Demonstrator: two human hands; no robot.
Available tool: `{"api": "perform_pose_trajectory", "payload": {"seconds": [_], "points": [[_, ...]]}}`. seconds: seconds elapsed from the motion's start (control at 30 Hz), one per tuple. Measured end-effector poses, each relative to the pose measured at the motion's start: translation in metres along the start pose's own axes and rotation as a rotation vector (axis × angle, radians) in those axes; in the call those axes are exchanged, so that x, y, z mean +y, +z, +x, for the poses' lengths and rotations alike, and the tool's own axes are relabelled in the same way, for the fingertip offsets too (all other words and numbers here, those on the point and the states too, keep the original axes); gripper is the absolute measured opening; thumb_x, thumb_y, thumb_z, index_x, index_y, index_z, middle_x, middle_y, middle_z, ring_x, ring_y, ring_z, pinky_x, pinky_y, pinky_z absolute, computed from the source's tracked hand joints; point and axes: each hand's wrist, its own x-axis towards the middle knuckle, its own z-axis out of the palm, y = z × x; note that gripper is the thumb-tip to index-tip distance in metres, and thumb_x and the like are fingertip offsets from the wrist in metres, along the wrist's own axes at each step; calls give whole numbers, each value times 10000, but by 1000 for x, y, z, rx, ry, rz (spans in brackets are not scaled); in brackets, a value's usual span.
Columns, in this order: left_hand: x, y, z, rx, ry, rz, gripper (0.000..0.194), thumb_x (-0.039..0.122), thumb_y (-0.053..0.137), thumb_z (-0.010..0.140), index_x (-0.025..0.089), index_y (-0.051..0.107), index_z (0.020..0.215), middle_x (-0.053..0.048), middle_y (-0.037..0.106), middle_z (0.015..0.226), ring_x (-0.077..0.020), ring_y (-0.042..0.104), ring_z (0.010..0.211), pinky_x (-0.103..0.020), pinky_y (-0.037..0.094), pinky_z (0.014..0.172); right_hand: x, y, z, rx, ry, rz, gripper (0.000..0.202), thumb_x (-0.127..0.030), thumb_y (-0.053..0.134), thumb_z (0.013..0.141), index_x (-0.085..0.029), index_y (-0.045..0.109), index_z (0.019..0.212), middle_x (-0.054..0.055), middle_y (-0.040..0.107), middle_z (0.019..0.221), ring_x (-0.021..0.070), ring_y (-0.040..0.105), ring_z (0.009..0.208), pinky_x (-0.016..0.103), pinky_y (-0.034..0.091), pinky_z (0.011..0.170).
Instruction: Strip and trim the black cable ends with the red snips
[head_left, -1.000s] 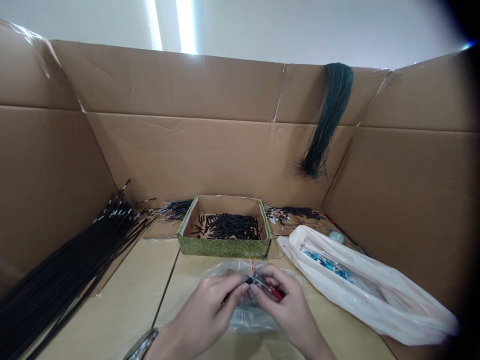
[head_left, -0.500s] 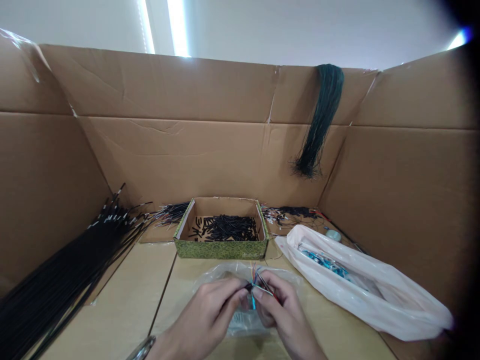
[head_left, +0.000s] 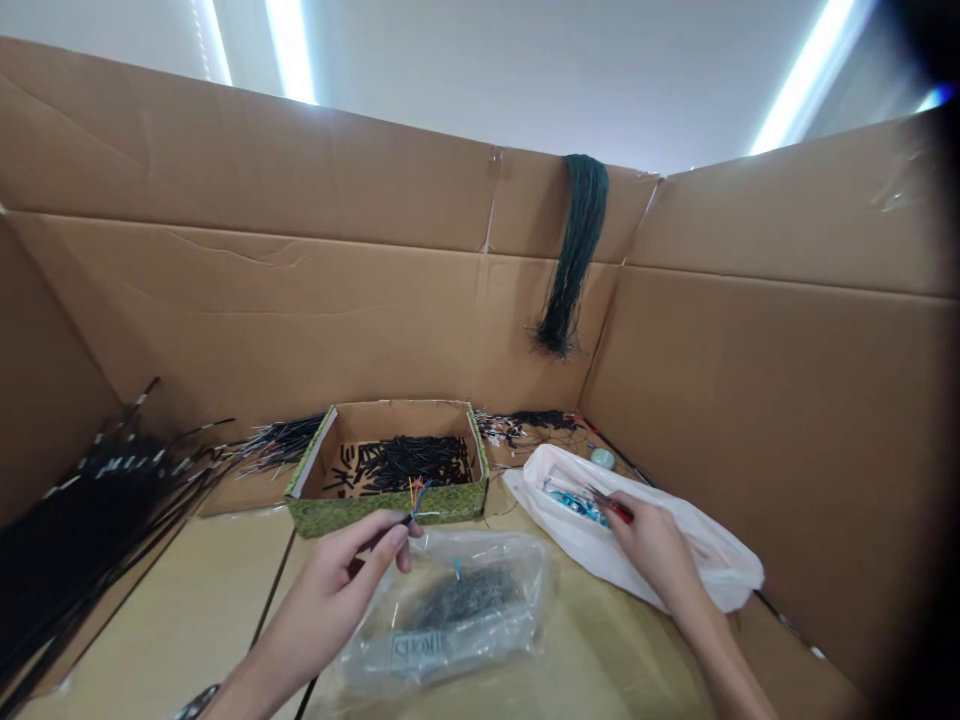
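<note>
My left hand [head_left: 356, 560] is closed in a pinch on the end of a black cable [head_left: 407, 520]. Thin wires in orange, yellow, blue and other colours fan out from that end, in front of the green box. My right hand [head_left: 651, 540] is closed around red-handled tweezers [head_left: 616, 507] with thin metal tips. These tips are over the open mouth of a white plastic bag [head_left: 720, 575], by small shiny blue pieces [head_left: 574, 500]. Below and between my hands lies a clear plastic bag [head_left: 480, 640] with dark contents and a small blue strip [head_left: 458, 569] on it.
A green patterned box [head_left: 315, 515] holds short black tubes [head_left: 420, 460]. Long black cables [head_left: 67, 540] lie at the left. Dark green strands [head_left: 577, 240] hang over the cardboard wall [head_left: 337, 320]. Loose wires and a small round pale item [head_left: 602, 459] lie at the back right.
My hands have parted. The right moved right with the tweezers to the white bag; the left moved left with the cable. The view turned right, and the clear bag is uncovered.
</note>
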Motion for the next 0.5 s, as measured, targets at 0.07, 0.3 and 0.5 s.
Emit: {"api": "perform_pose_trajectory", "payload": {"seconds": [0.07, 0.3, 0.5], "points": [[-3, 3, 4, -24, -58, -107, 364, 474, 483, 1000, 182, 630, 839, -10, 642, 812, -100, 458, 549, -188, 314, 452, 18, -6, 9, 50, 79, -123, 270, -351, 524, 823, -186, 737, 817, 160, 734, 765, 336, 672, 772, 359, 430, 646], [-12, 10, 12, -54, -13, -178, 338, 428, 520, 989, 159, 699, 891, -23, 641, 821, -140, 543, 694, -242, 446, 641, 32, 4, 3, 149, 229, -268, 450, -385, 453, 880, -185, 704, 1196, 205, 740, 850, 399, 677, 763, 398, 411, 560], [-5, 4, 10, 56, 45, -15, 331, 402, 535, 984, 179, 775, 937, -44, 598, 869, -182, 568, 819, -274, 441, 714, 15, 10, -22, 259, 173, -7, 431, -495, 438, 936, -163, 685, 1058, 120, 690, 774, 306, 629, 695, 346, 432, 559]]}}
